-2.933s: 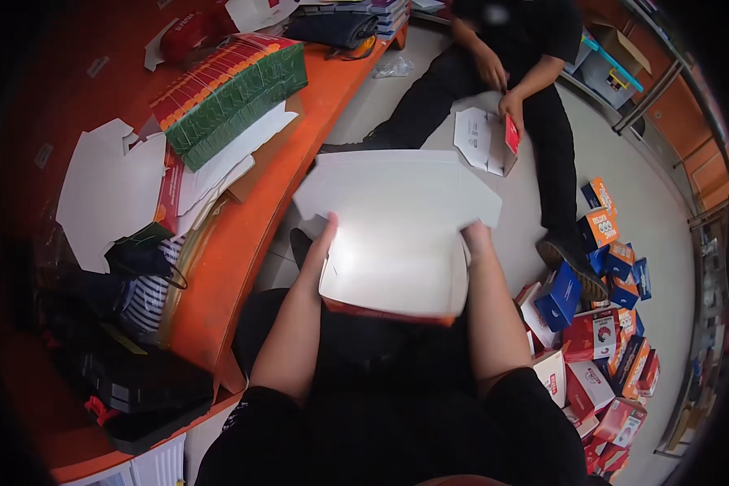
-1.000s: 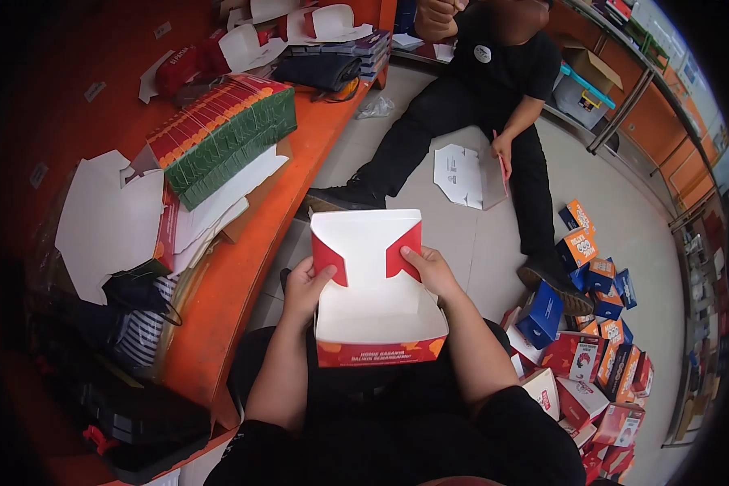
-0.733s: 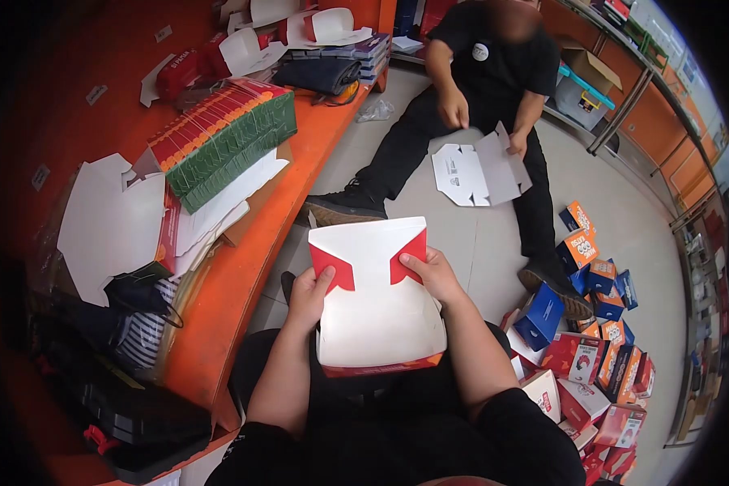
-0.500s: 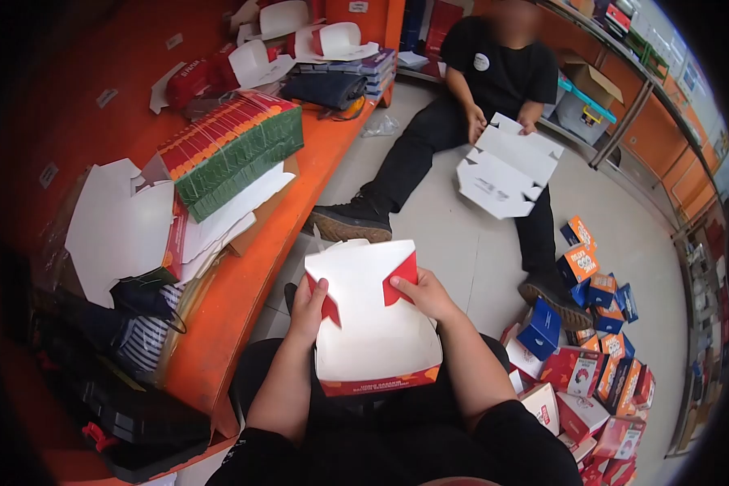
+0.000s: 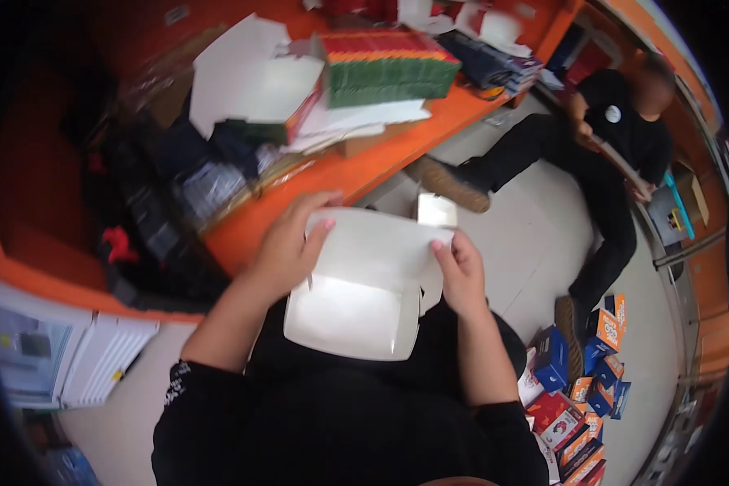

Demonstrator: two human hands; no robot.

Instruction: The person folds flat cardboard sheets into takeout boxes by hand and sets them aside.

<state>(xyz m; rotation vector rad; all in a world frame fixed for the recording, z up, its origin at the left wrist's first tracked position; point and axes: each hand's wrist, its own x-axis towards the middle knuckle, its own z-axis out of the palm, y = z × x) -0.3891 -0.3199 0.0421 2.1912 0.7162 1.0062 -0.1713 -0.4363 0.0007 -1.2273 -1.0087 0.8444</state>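
A folded carton box [image 5: 352,316] is held in front of my lap, its plain white inside facing me. My left hand [image 5: 287,251] grips the upper left edge of the box, thumb inside and fingers behind. On the upper right edge, my right hand [image 5: 462,274] pinches the card between thumb and fingers. The printed outside is out of sight. Just beyond the top edge, a small white box-like piece [image 5: 437,212] shows; whether it is joined to my box I cannot tell.
An orange shelf [image 5: 364,166] carries a bundle of red and green cartons [image 5: 393,77] and an opened white box [image 5: 255,77]. Another person [image 5: 616,138] sits on the floor holding a cardboard sheet [image 5: 616,158]. Several blue, orange and red boxes [image 5: 571,405] lie at right.
My view has swung left, so the shelf and the other person appear farther right. The box has turned, hiding its red printed front. The other person's cardboard is now edge-on.
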